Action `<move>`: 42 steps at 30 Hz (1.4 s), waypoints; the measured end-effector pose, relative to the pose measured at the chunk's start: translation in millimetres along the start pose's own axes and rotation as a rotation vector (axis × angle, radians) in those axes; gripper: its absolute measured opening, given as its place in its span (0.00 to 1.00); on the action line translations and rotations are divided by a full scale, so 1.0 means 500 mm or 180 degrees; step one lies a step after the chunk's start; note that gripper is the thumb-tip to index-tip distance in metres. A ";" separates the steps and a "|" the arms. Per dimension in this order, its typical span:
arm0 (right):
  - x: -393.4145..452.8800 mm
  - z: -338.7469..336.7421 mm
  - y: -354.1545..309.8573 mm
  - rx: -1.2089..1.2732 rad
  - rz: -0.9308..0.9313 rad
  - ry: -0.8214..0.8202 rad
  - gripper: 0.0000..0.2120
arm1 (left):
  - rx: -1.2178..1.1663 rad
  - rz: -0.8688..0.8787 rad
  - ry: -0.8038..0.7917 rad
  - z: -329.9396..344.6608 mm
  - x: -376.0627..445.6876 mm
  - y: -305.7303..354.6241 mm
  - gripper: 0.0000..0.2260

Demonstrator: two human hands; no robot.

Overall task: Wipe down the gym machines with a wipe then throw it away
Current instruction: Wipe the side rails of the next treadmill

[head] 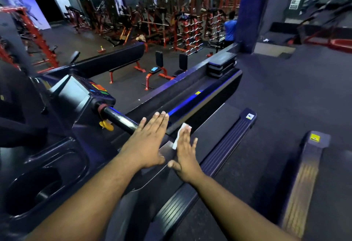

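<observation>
I stood at a treadmill point(62, 164), its belt point(219, 132) running away to my right and its screen point(73, 93) up at my left. A black handrail point(119, 119) ran out from under the screen toward my hands. My left hand point(147, 141) lay flat and spread on the side arm point(167, 150) beyond that rail, fingers straight, holding nothing. My right hand point(185, 154) was flat too, fingers spread, pressing a white wipe point(180, 133) against the arm's edge. The wipe showed beyond my fingertips.
</observation>
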State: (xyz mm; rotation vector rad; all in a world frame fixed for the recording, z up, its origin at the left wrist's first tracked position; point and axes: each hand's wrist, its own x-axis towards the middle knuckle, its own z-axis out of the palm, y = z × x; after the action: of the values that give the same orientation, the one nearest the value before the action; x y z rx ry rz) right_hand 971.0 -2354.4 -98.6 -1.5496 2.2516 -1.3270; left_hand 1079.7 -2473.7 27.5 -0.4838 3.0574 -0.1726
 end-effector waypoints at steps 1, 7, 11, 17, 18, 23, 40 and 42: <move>0.010 0.002 -0.001 0.0358 0.0318 0.0154 0.58 | -0.0005 -0.0006 -0.0001 0.000 0.000 0.000 0.57; 0.023 0.022 -0.109 0.1617 0.1176 0.0545 0.59 | -0.0053 0.0003 0.0003 0.002 0.002 -0.002 0.55; 0.013 0.036 -0.102 0.1499 0.1137 0.0520 0.55 | -0.0125 -0.0011 0.0060 0.001 0.001 0.000 0.54; 0.133 -0.068 -0.048 0.1842 0.2250 0.1026 0.50 | -0.0080 -0.0050 0.0019 0.000 0.002 0.006 0.58; 0.122 -0.058 -0.052 0.1741 0.2139 0.0984 0.53 | -0.0084 -0.0055 0.0021 0.000 0.000 0.007 0.58; 0.013 0.034 -0.093 0.1157 0.0840 0.0565 0.55 | -0.0074 -0.0013 0.0053 -0.004 0.007 0.008 0.53; 0.053 -0.088 -0.079 -0.0999 -0.1081 -0.0597 0.59 | -0.0562 -0.0057 0.0279 0.004 0.002 -0.001 0.61; 0.070 -0.113 -0.039 -0.1313 -0.1239 -0.0462 0.57 | -0.0537 -0.0053 0.0296 0.005 0.001 -0.002 0.63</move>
State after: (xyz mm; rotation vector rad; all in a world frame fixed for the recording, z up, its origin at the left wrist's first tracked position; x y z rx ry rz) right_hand 938.7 -2351.1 -37.5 -2.2312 2.3130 -0.7998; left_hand 1079.6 -2474.8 25.3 -0.5238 3.1757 0.0651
